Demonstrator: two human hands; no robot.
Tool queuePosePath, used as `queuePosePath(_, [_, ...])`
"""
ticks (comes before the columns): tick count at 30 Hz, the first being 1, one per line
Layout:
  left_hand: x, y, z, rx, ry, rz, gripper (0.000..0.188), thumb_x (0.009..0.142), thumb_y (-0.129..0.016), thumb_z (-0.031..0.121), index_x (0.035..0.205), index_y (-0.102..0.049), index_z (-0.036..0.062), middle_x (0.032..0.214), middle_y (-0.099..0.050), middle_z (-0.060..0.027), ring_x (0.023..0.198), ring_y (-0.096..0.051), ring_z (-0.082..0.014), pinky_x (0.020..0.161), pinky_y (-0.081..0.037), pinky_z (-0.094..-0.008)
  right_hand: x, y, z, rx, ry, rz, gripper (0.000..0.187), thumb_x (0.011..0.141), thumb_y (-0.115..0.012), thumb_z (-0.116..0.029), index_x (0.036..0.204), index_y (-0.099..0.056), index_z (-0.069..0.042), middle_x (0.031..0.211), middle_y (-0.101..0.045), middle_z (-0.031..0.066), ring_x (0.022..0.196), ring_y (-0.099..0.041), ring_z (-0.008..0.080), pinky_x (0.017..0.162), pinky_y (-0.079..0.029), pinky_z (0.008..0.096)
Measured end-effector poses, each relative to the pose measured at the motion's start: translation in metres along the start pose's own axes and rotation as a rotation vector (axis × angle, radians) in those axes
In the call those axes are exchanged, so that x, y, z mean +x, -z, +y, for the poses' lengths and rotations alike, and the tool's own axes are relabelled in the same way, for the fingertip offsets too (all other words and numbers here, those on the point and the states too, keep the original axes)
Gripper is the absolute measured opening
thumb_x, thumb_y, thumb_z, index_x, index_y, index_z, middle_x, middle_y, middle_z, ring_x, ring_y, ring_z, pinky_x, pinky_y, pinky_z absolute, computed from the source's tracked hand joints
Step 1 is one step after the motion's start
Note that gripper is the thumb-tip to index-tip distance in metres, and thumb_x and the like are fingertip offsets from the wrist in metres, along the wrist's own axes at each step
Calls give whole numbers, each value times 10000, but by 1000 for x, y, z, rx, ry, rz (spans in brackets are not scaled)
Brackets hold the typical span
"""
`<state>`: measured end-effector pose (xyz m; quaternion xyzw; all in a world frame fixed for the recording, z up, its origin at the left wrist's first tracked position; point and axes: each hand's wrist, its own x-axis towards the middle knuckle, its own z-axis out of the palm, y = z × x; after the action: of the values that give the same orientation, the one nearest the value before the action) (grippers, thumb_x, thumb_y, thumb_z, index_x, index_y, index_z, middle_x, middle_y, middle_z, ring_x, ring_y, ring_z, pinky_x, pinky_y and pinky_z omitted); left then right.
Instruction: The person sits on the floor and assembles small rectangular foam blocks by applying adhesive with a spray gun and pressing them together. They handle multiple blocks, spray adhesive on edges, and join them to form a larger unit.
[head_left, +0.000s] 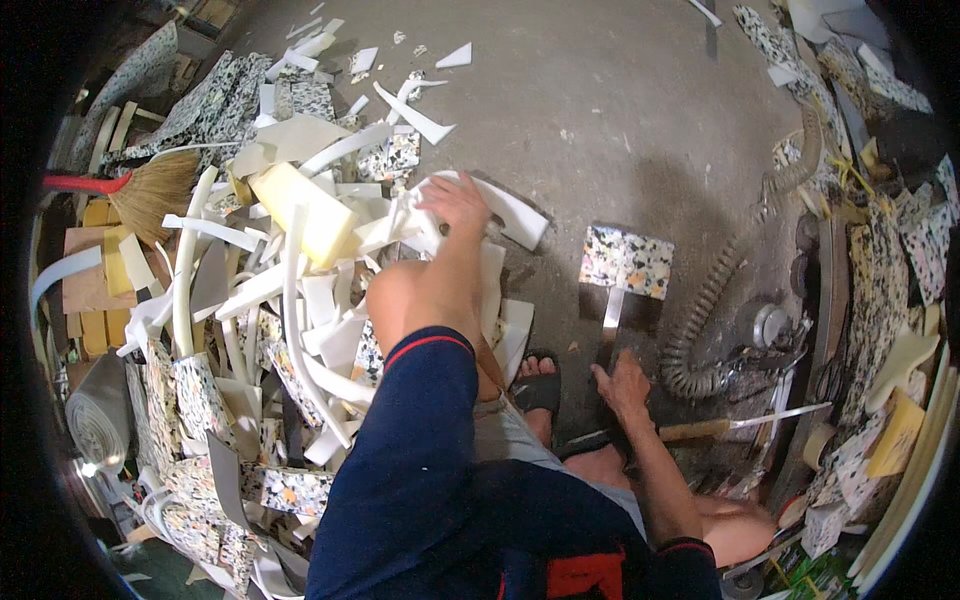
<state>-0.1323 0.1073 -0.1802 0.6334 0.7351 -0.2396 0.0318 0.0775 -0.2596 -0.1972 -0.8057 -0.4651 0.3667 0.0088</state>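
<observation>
Sorting offcuts looks like the step: the left hand (455, 205), fingers half spread, touches a curved white foam piece (520, 218) right of the foam pile (320, 300); the right hand (625, 388) part-curls beside a metal strip (613, 308) (I can't tell either grip). Lifting calls for a firm pinch.

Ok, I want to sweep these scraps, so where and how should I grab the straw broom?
Probably by its red handle, from above, with the nearer left hand, closing just left of the straw bristles: the handle is slim and runs sideways, while the bristles flare and would likely bend.
</observation>
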Motion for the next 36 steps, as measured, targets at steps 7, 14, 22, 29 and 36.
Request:
queuePosePath(7, [36,39,-88,12,-245,-315,360,845,-667,148,1199,-675,84,1296,-658,-188,1204,-643,-326,977,-519,-544,0,-41,1,24,-127,44,677,817,-799,-397,1236,-494,39,1111,-653,265,1016,-675,442,859,-549,509])
queuePosePath(14, [1,106,-230,-296,-51,863,142,829,-600,167,930,-665,92,924,-703,-170,869,-702,-379,744,-551,-507,6,-50,13,406,-230,146,496,814,-769,-269,1175,-591,21,1091,-684,236,1007,-683,409,862,-523,521])
queuePosePath(22, [-255,84,-459,-82,814,626,502,883,-676,353,1298,-627,74,1547,-313,-325,1417,-288,-551,1097,-338,-643,0,-27,-8,947,-93,226,191,936,-669,-180,936,-624,5,667,-583,55,463,-534,169,413,-426,361])
queuePosePath(29, [-309,86,-245,-1128,-89,587,307,939,-696,262,1119,-688,14,1027,-707,-175,991,-674,-236,912,-505,-361,-69,76,-91,1143,205,221,158,983,-614,-159,973,-615,-1,825,-611,41,607,-558,105,466,-467,293])
queuePosePath(36, [-324,79,-12,-1671,-690,-636,442,1003,-629,347,1236,-579,-26,1045,-719,-160,991,-673,-254,842,-547,-360,-128,103,-122,942,504,725,364,889,-610,-114,1233,-590,5,966,-659,254,758,-673,312,694,-530,432])
